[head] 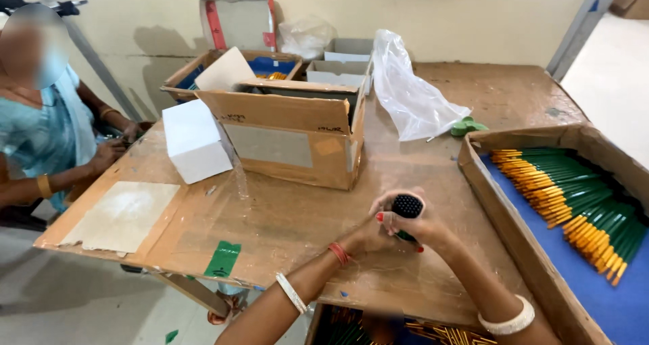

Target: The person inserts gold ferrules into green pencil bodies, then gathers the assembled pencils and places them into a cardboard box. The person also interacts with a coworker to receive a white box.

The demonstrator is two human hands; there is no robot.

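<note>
At a cardboard-topped table [284, 216], an open carton [297, 132] at frame centre and a tray of green-and-yellow pens [574, 203] at right, the left hand [368, 235] and right hand [422, 226] close tightly around a bundle of pens [407, 206], lower centre, apparently squaring its ends; next calls for steady alignment.

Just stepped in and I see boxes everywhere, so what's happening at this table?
A person stands at a cardboard-covered table, holding a bundle of pens upright between both hands, the left hand and the right hand wrapped around it. To their right, a shallow blue-lined tray holds rows of green and yellow pens. An open cardboard box and a white box sit mid-table. At the far left, another person's hands are busy at the table edge.
</note>
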